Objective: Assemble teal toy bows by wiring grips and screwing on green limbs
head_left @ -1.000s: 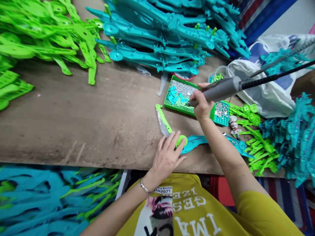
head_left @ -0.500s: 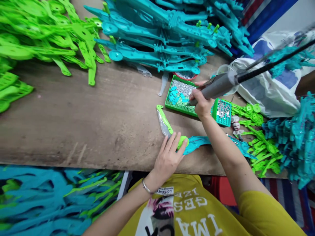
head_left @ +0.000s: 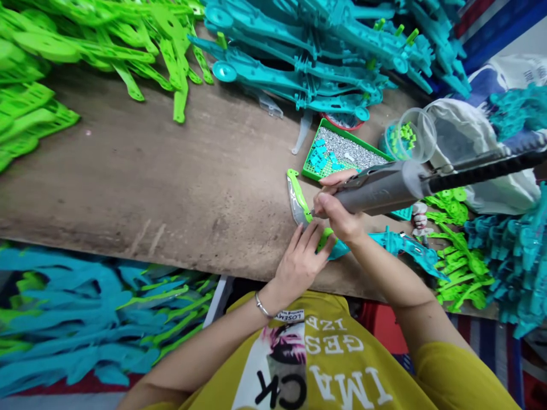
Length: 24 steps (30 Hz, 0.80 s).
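1. Left hand (head_left: 299, 265), lower centre of the frame: open, fingers spread over the lower end of the toy knife (head_left: 298, 196), a green plastic piece with a clear blade, lying on the bench (head_left: 128, 171). A metal bracelet (head_left: 258, 304) circles the wrist.
2. Right hand (head_left: 337, 213), just to the right: thumb and fingers closed around a grey hand tool (head_left: 380, 193) with a black cord (head_left: 478, 173); the tool's tip sits just beside the toy knife.
3. Centre right: green tray (head_left: 314, 146) holding silver studs (head_left: 350, 145) and small teal pieces (head_left: 318, 160).
4. Right of the tray: clear cup (head_left: 410, 135) containing small green pieces.
5. Upper left and top centre of the bench: heaped green plastic parts (head_left: 55, 51) and teal plastic parts (head_left: 299, 62).
6. Far right: white bag (head_left: 465, 136).
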### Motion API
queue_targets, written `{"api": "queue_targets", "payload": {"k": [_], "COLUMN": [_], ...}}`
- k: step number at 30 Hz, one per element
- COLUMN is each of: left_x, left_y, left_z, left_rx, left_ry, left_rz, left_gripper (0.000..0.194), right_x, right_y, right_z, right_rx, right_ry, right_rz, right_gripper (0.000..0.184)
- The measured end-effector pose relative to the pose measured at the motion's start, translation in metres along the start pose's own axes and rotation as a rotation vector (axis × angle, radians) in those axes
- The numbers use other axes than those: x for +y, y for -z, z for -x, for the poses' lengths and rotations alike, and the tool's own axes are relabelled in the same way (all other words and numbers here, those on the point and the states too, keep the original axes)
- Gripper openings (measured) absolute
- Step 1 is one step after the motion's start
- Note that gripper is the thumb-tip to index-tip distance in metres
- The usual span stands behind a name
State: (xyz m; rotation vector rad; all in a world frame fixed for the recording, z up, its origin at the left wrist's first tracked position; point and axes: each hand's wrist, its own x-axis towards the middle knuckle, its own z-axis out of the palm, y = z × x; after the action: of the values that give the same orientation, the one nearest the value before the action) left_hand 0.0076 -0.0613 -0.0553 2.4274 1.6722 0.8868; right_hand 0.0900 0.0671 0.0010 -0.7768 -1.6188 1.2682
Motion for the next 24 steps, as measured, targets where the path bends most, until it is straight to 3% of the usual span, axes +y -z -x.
{"api": "queue_targets", "payload": {"k": [3, 7, 13, 15, 18, 20, 24], "left_x": [0.0, 0.0, 0.0, -0.001, -0.002, -0.003, -0.004], "left_y": [0.0, -0.003, -0.003, -0.001, 0.002, 0.003, 0.002], "left_z": [0.0, 0.002, 0.003, 0.002, 0.002, 0.002, 0.003], "left_rx": [-0.017, -0.012, 0.002, -0.019, -0.038, -0.047, -0.067], "left_ry": [0.004, 0.024, 0.027, 0.02, 0.004, 0.0, 0.009], "left_rz": [0.017, 0.05, 0.044, 0.019, -0.004, -0.001, 0.017], "left_gripper": [0.046, 0.044, 0.05, 0.05, 0.049, 0.052, 0.059], "right_x": [-0.003, -0.004, 0.004, 0.002, 0.0, 0.004, 0.025], "right_y": [-0.005, -0.009, 0.003, 0.008, 0.014, 0.018, 0.022], "right_z": [-0.003, -0.006, -0.013, -0.022, -0.043, -0.059, -0.079], "right_rx": [0.023, -0.053, -0.344, -0.251, 0.102, 0.29, 0.37], "right_ry": [-0.016, -0.034, 0.071, 0.149, 0.276, 0.271, 0.143], "right_rz": [0.06, 0.221, 0.107, -0.027, -0.147, -0.098, 0.048], "right_gripper": [0.017, 0.013, 0.014, 0.014, 0.02, 0.022, 0.035]}}
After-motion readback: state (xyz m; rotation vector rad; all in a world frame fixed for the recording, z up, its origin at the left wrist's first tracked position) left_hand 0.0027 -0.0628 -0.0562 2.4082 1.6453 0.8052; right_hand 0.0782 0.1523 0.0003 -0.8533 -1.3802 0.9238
